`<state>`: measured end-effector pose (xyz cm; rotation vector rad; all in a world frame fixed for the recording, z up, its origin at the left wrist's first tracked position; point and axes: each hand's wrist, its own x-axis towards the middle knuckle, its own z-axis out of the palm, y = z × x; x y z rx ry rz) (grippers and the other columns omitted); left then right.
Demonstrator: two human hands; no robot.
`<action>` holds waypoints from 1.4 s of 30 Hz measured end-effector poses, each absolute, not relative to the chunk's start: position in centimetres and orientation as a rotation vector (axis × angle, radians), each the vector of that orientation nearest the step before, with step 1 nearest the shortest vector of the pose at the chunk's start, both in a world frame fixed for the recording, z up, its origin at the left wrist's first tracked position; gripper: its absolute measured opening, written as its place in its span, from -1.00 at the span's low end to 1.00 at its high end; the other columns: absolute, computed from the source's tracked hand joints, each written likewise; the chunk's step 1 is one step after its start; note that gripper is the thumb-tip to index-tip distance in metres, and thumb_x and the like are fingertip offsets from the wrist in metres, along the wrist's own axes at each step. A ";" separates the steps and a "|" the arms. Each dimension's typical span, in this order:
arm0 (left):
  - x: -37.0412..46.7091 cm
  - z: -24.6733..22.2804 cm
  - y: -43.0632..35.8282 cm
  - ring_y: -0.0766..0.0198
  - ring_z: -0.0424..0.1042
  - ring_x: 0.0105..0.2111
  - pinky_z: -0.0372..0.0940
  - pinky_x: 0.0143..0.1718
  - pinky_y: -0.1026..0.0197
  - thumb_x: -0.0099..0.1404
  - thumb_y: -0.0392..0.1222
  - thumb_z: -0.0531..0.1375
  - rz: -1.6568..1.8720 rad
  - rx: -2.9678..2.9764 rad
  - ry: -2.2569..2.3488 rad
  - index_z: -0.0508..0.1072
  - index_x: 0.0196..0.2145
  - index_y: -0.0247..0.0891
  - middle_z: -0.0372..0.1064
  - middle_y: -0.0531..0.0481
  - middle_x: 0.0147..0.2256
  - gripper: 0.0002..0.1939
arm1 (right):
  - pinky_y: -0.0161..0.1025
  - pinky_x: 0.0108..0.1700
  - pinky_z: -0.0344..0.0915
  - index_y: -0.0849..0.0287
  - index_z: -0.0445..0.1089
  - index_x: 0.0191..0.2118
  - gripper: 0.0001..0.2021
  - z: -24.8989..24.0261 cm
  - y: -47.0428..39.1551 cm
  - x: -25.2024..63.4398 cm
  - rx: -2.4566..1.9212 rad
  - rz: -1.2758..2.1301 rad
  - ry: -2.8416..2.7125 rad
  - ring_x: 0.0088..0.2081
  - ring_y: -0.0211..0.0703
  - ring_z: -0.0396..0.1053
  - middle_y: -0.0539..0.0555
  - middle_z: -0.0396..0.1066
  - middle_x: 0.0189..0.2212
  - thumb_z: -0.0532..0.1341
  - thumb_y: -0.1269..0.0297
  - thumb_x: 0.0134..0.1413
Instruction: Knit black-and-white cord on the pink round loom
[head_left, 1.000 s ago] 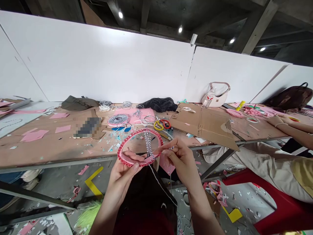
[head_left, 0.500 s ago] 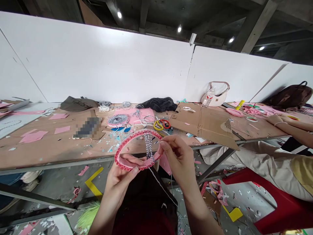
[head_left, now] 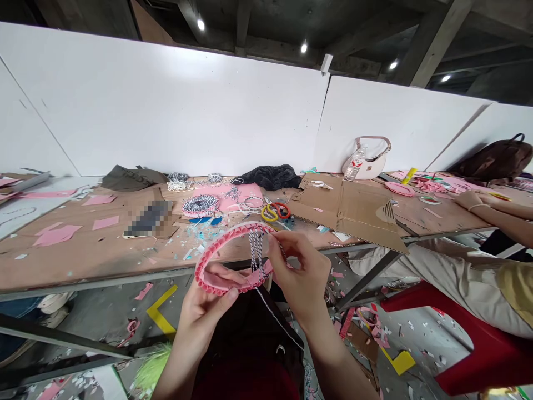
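My left hand (head_left: 204, 311) grips a pink ring (head_left: 207, 253) with a toothed edge at its lower left, thumb on the near rim and fingers inside. Several strands of black-and-white cord (head_left: 256, 253) run across the ring's right part, from far rim to near rim. At the right rim my right hand (head_left: 302, 269) is closed, thumb and index finger pinching the same cord; a bit of it shows beside the fingers. A cord tail hangs from the near rim over my dark clothing. On the table beyond lies a similar ring wound with cord (head_left: 200, 206).
Yellow-handled scissors (head_left: 270, 211) and red-handled scissors (head_left: 283, 209) lie behind the ring. A cardboard sheet (head_left: 362, 208) overhangs the table edge at right. A phone-like dark object (head_left: 145, 219), blurred out, lies left. A co-worker's hands (head_left: 470, 201) rest far right; a red stool (head_left: 449, 344) stands below.
My right hand has shifted slightly up along the right rim, with cord now showing beside its fingers. The ring has tilted a little; my left hand keeps its hold.
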<state>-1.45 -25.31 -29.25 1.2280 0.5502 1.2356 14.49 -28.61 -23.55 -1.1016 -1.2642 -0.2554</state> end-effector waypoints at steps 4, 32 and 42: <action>-1.5 -29.5 -25.1 0.13 0.54 -0.19 0.40 -0.04 0.15 0.19 -0.27 0.35 1.231 1.238 0.546 0.48 -0.23 -0.20 0.55 -0.04 -0.31 -0.82 | -0.37 -0.44 0.33 0.15 0.40 -0.24 -0.97 -23.4 -28.7 14.4 -1.109 -0.243 -1.275 -0.55 -0.33 0.33 -0.04 0.45 -0.48 0.22 0.40 0.25; -1.8 -29.5 -25.4 0.09 0.55 -0.19 0.42 -0.06 0.19 0.11 -0.26 0.39 1.292 1.434 0.684 0.54 -0.29 -0.16 0.56 -0.05 -0.29 -0.83 | -0.35 -0.38 0.37 0.04 0.52 -0.16 -0.76 -22.8 -29.6 16.0 -1.072 0.165 -1.141 -0.41 -0.27 0.42 -0.06 0.46 -0.43 0.32 0.50 0.07; -4.2 -31.4 -24.3 0.06 0.54 -0.13 0.39 -0.09 0.25 0.14 -0.44 0.29 1.225 1.847 0.670 0.60 -0.21 -0.18 0.56 -0.13 -0.18 -0.72 | -0.41 -0.48 0.32 0.05 0.55 -0.11 -0.68 -22.6 -30.1 18.5 -1.010 0.644 -1.270 -0.54 -0.34 0.35 -0.09 0.44 -0.52 0.32 0.50 -0.01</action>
